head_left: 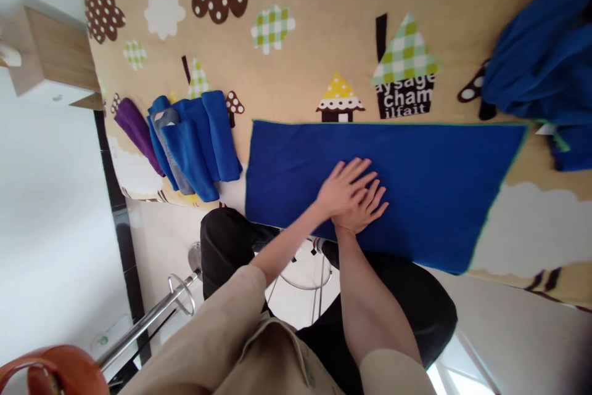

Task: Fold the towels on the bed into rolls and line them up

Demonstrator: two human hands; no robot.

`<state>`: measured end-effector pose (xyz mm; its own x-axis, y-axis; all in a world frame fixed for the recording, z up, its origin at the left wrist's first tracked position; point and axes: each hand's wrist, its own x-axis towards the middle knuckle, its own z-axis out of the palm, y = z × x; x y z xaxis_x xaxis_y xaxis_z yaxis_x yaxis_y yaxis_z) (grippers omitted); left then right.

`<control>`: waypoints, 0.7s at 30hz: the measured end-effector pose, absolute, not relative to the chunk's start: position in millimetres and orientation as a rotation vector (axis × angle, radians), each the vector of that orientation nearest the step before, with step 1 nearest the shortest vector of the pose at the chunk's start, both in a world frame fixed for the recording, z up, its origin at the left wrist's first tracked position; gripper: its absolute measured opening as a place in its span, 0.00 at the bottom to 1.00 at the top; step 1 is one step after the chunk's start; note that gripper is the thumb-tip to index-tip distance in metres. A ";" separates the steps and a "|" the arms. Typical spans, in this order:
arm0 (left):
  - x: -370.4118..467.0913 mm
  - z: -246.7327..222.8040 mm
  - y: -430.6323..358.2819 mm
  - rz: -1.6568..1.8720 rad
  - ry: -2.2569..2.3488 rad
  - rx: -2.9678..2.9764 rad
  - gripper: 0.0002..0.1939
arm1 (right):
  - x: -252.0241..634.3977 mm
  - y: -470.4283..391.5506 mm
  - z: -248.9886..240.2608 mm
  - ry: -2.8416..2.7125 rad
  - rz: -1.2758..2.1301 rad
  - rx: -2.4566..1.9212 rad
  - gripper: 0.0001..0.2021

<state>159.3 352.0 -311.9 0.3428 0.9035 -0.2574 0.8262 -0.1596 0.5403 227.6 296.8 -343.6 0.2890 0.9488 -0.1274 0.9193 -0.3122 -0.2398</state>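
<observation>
A blue cloth point(430, 179) with a green edge lies flat on the patterned bed cover, its near side reaching the bed's edge. Both hands rest on it near its middle, fingers spread. My left hand point(345, 188) lies palm down, partly over the back of my right hand point(363, 210), which touches the cloth below it. Neither holds anything. To the left, several rolled blue cloths point(222, 136) sit side by side with a grey roll point(172, 148) and a purple roll point(137, 133). A crumpled heap of blue cloth point(541, 56) lies at the right.
The beige bed cover point(300, 87) shows printed clouds and houses. A wooden cabinet point(62, 50) stands at the upper left. An orange seat point(69, 370) and a metal pole point(148, 318) are at the lower left. My knees are against the near edge.
</observation>
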 end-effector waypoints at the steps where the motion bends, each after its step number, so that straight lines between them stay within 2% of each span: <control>1: 130.6 -315.1 359.6 0.187 1.472 2.090 0.26 | 228.3 293.5 -343.7 -1.757 0.362 -2.412 0.30; 7: -18.4 -326.6 403.4 0.200 1.838 2.024 0.31 | 230.6 285.1 -341.3 -1.733 0.422 -2.374 0.33; 14: -82.1 -323.2 433.5 0.289 1.994 1.896 0.33 | 229.9 286.5 -343.6 -1.752 0.381 -2.371 0.32; 17: -112.5 -317.5 449.9 0.303 1.924 1.929 0.30 | 230.3 286.5 -344.3 -1.758 0.384 -2.373 0.32; 21: -156.2 -309.3 485.5 0.108 1.854 1.965 0.21 | 230.7 287.2 -343.3 -1.752 0.439 -2.376 0.33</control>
<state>-156.2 485.5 -309.3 0.1011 0.9666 -0.2357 0.9328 -0.0096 0.3603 230.7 287.2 -343.3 0.2721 0.9518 -0.1414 0.9060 -0.3029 -0.2958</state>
